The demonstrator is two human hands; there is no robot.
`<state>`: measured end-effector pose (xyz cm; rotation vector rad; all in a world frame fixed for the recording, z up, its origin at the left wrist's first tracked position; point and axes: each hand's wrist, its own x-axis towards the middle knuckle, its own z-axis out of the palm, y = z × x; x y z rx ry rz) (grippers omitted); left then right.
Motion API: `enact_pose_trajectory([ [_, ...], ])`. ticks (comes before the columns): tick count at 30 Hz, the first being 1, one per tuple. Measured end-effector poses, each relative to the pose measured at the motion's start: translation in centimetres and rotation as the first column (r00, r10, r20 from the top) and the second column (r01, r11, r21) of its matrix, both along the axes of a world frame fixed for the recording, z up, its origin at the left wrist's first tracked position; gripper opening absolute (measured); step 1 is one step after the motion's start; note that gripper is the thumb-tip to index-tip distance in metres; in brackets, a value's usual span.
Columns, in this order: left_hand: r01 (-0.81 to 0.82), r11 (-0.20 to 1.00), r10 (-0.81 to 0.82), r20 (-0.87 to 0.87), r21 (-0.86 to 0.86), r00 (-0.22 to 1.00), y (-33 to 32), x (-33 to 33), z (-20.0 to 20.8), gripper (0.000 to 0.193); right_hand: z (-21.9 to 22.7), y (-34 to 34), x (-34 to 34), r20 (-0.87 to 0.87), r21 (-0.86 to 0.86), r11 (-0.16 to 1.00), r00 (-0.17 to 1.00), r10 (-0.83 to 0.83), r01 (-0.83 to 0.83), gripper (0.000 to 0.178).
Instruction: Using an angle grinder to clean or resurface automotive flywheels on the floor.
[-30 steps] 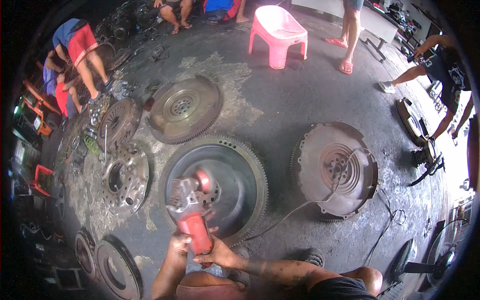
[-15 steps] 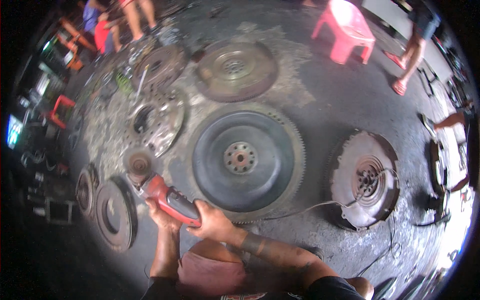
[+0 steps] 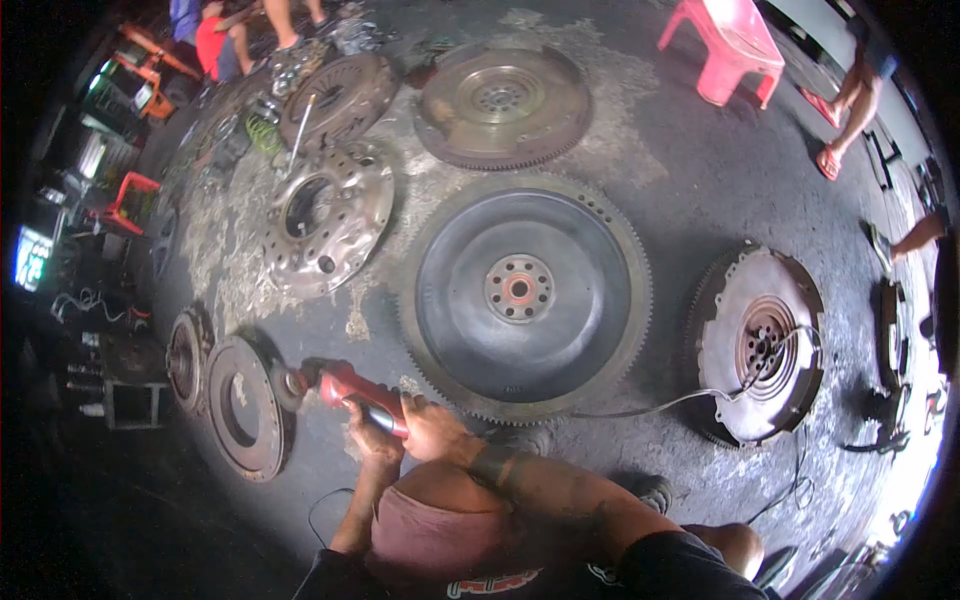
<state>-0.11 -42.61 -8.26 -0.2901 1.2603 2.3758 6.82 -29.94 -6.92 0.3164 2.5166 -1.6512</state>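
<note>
Both hands held the red grinder point(image 3: 350, 392): the right hand point(image 3: 432, 430) was closed around its rear body, and the left hand point(image 3: 372, 440) gripped it just beside, from below. The grinder pointed to the left, its head touching the rusty ring point(image 3: 243, 408) on the floor. The big flywheel point(image 3: 525, 292) lay just right of the hands. A rusty disc point(image 3: 762, 342) lay further right, with the cable point(image 3: 690, 398) across it. A pink stool point(image 3: 737, 45) stood far behind.

A pink plastic stool point(image 3: 733, 45) stands near what looks like scattered clutch plates point(image 3: 328, 215).
</note>
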Motion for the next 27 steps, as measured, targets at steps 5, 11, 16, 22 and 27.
enact_pose_trajectory([
  [5, 0.054, 0.990, -0.023, 0.236, -0.128, 0.972, -1.1, -0.4, -2.2, 0.040, -3.2, -1.2, 0.1, -0.022, -0.043, 0.992, 0.993, 0.118, -0.119, 0.067],
  [11, 0.102, 0.966, -0.052, 0.208, -0.236, 0.977, -8.7, -5.5, -5.9, 0.036, -3.2, 1.0, 1.2, -0.044, 0.243, 0.856, 0.876, 0.480, -0.456, 0.030],
  [16, 0.034, 0.893, -0.001, 0.073, -0.448, 0.997, -18.1, -9.2, -10.0, 0.038, -5.1, 8.6, 6.8, -0.276, 0.190, 0.956, 0.922, 0.272, -0.225, 0.030],
  [22, -0.056, 0.883, 0.100, 0.071, -0.466, 0.992, -24.6, -11.6, -13.2, 0.039, -1.0, 21.0, 8.3, -0.167, 0.315, 0.934, 0.979, -0.121, 0.169, 0.034],
  [27, -0.069, 0.831, 0.156, 0.113, -0.551, 0.981, -25.6, -10.4, -15.5, 0.046, 1.3, 28.6, 8.9, -0.420, 0.348, 0.718, 0.785, -0.456, 0.603, 0.028],
])
